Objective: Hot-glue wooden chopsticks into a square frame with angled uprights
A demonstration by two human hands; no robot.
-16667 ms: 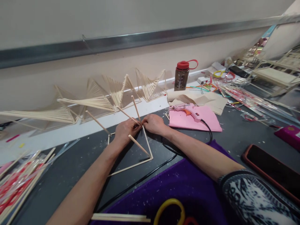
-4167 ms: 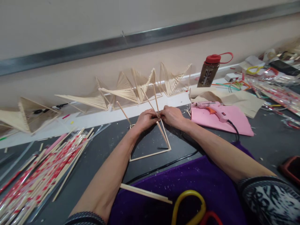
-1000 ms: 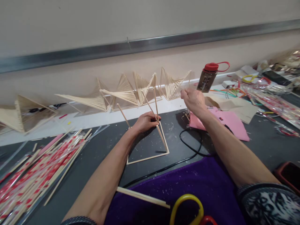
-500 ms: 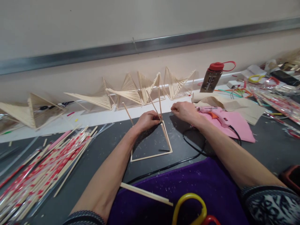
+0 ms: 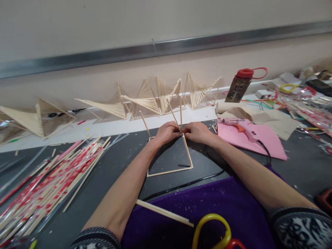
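Note:
A square frame of thin wooden sticks [image 5: 169,172] lies on the dark tabletop, with upright sticks at its far corners. My left hand [image 5: 168,132] is closed at the far right corner, its fingertips pinching around the foot of a leaning stick [image 5: 174,113]. From the other side, my right hand [image 5: 199,132] pinches the same corner, close to the base of a second upright stick [image 5: 181,112]. The fingertips of both hands nearly meet, and the joint between them is partly hidden. Another upright stick [image 5: 145,123] rises behind my left wrist.
A pink glue gun [image 5: 242,127] lies on pink cloth [image 5: 269,145] at right, near a bottle [image 5: 239,86]. Several finished stick models [image 5: 145,100] line the wall. Bagged sticks [image 5: 59,180] spread at left. Two loose sticks [image 5: 164,212] and yellow-handled scissors [image 5: 211,218] lie on purple cloth [image 5: 204,200].
My right hand has moved left from beside the glue gun to the frame's far right corner, meeting my left hand there. My left hand stays at that corner. The view has shifted slightly.

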